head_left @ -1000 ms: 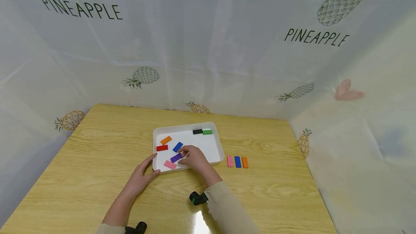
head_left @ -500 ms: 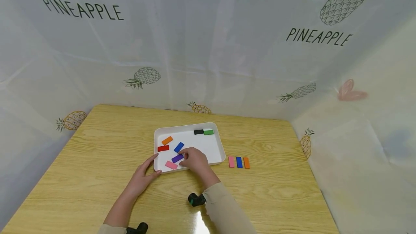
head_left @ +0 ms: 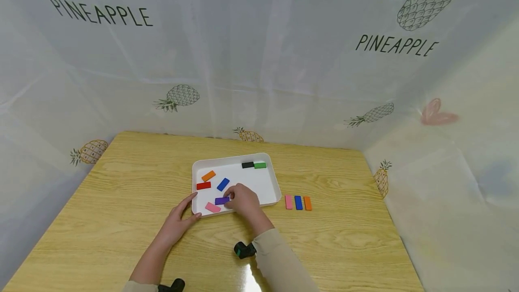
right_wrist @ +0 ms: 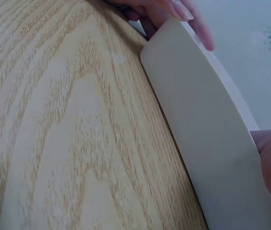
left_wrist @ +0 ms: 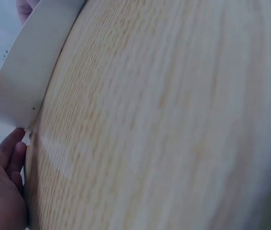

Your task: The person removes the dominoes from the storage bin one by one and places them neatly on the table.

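A white rectangular tray (head_left: 263, 186) lies on the table with small coloured blocks inside. My right hand (head_left: 245, 201) reaches over its near rim and pinches the right end of a purple block (head_left: 220, 201), whose tip the fingers cover. My left hand (head_left: 176, 221) rests at the near left corner, its thumb and fingertips spread and touching the tray wall. Close to the purple block are a pink block (head_left: 212, 207) and a blue block (head_left: 223, 184). A red block (head_left: 203, 185) and an orange block (head_left: 208, 175) lie on the left. In the right wrist view, the tray wall (right_wrist: 193, 100) hides the blocks.
At the tray's far right, a black block (head_left: 248, 165) and a green block (head_left: 260, 165) lie end to end. Right of the tray, a pink block (head_left: 289, 202), a blue block (head_left: 298, 202) and an orange block (head_left: 308, 203) stand in a row on the wooden table (head_left: 344, 238).
The purple block has turned from slanted to nearly level in my right hand's fingers. The pink block in the tray has shifted slightly left and nearer. My left hand stays put.
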A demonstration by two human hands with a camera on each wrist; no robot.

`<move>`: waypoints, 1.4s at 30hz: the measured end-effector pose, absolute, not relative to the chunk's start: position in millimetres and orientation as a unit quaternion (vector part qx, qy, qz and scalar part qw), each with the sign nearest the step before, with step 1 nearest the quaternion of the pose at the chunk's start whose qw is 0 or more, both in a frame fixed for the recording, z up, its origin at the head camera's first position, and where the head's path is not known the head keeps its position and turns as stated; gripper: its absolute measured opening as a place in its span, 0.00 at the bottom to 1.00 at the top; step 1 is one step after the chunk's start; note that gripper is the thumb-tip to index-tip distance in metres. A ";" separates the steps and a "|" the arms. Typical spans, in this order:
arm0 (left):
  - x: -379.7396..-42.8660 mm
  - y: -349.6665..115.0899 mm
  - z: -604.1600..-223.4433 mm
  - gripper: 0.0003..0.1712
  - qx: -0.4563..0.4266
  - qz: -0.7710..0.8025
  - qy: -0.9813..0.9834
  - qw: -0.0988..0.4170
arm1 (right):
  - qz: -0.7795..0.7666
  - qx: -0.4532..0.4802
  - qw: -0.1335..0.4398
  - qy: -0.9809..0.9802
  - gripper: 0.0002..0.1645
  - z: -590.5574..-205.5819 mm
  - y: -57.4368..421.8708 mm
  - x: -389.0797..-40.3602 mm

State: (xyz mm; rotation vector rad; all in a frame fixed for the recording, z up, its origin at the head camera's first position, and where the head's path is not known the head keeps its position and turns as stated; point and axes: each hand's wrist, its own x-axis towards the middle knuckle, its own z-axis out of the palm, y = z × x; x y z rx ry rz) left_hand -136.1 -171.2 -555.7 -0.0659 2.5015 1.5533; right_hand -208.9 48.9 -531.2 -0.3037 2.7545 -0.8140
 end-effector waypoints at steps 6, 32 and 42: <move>-136.7 -170.9 -556.9 0.42 -0.017 0.532 0.841 0.095 | -0.283 -0.110 0.110 0.946 0.09 -531.1 50.4 -207.4; -135.5 -172.3 -559.6 0.42 -0.021 0.531 0.841 0.102 | -0.626 -0.060 -0.003 0.777 0.13 -539.6 67.9 -198.9; -135.2 -171.7 -560.1 0.41 -0.010 0.537 0.839 0.085 | -0.704 -0.018 -0.090 0.704 0.14 -537.8 72.9 -193.8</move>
